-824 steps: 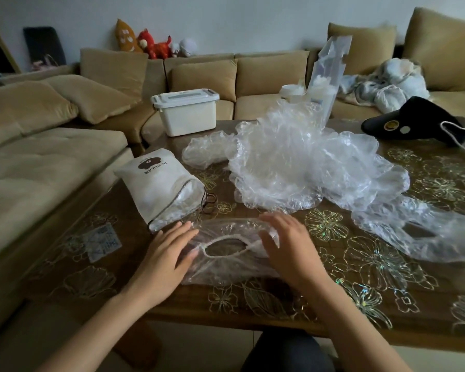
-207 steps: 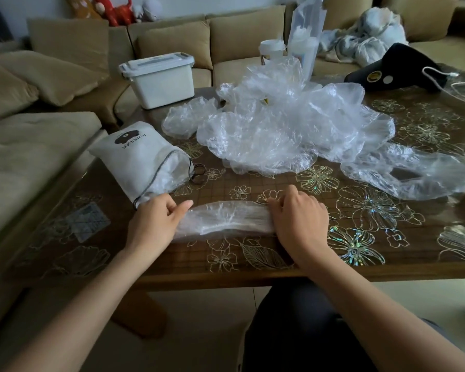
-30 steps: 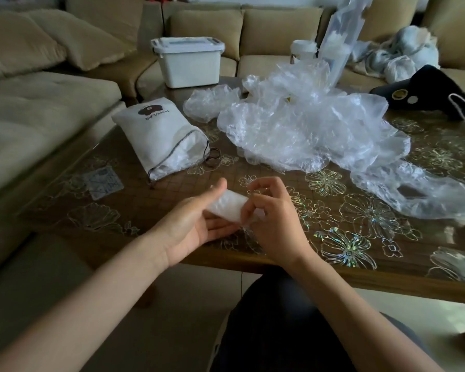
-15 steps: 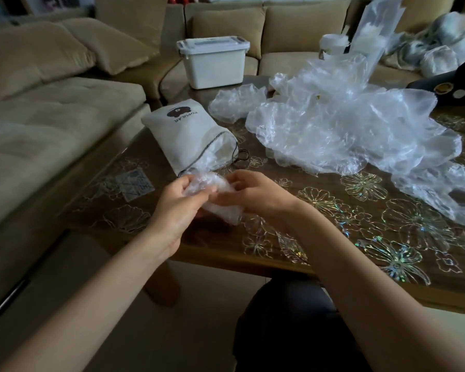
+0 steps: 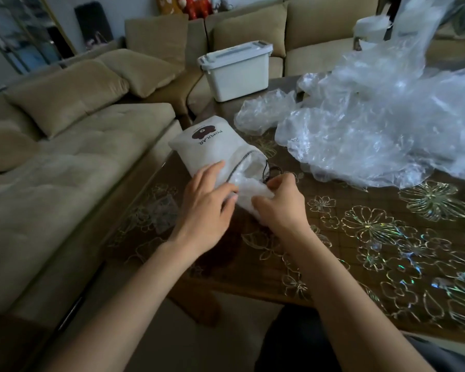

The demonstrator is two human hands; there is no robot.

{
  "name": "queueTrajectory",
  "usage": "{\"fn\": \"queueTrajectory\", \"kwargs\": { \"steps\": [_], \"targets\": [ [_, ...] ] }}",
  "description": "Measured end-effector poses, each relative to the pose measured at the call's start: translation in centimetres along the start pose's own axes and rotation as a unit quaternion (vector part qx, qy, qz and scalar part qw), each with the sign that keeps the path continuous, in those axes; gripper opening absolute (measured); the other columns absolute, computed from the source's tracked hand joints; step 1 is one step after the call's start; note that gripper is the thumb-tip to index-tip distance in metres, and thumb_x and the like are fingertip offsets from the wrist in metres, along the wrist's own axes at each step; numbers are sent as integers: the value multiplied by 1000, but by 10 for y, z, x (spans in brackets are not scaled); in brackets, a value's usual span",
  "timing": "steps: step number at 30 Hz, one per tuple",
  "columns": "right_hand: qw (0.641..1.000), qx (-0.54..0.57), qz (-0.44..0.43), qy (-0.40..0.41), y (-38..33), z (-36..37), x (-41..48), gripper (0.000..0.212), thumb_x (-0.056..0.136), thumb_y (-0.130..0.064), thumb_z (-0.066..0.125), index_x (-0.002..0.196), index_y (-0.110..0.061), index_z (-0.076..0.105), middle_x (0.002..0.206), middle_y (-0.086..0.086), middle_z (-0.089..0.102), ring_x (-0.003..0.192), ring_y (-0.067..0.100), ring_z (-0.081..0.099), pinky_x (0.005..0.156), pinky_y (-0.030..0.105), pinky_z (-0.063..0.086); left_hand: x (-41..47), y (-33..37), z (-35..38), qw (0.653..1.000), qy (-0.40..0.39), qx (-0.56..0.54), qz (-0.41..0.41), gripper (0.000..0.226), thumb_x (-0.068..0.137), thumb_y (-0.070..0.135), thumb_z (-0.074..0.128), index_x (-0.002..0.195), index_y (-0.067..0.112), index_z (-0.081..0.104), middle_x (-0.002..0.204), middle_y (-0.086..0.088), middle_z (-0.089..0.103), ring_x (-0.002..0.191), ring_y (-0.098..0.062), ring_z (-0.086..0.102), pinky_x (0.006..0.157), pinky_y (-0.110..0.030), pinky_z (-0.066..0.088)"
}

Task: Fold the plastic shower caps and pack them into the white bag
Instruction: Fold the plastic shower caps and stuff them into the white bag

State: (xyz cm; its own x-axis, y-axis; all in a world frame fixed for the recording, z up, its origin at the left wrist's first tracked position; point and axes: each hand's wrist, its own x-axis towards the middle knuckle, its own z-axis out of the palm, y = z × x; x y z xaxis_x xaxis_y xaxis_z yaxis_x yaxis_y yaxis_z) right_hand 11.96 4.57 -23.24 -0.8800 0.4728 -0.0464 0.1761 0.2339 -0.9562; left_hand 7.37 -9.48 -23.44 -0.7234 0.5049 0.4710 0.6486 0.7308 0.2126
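Packing step: right hand [image 5: 277, 208] pinches folded cap [image 5: 249, 191] at the mouth of white bag [image 5: 212, 146]; the cap looks partly inside. Left hand [image 5: 207, 205] lies straight-fingered on the bag rim just left of the pinch, steadying it. Next likely calls for a deeper push, then letting go. Drawstring [image 5: 273, 170] just beyond the pinch may snag. Loose cap pile [image 5: 373, 124] lies unfolded well right on table [image 5: 387, 237]; white box [image 5: 236, 71] stands beyond the bag.
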Motion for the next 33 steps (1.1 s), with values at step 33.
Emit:
{"fn": "queueTrajectory", "kwargs": {
  "steps": [33],
  "targets": [
    [975, 139, 143, 94, -11, -9, 13, 12, 91, -8, 46, 88, -4, 57, 94, 14, 58, 85, 24, 53, 67, 25, 38, -10, 72, -19, 992, -118, -38, 11, 59, 96, 11, 42, 149, 20, 17, 157, 4, 16, 142, -4, 9, 109, -10, -1]
  ]
}}
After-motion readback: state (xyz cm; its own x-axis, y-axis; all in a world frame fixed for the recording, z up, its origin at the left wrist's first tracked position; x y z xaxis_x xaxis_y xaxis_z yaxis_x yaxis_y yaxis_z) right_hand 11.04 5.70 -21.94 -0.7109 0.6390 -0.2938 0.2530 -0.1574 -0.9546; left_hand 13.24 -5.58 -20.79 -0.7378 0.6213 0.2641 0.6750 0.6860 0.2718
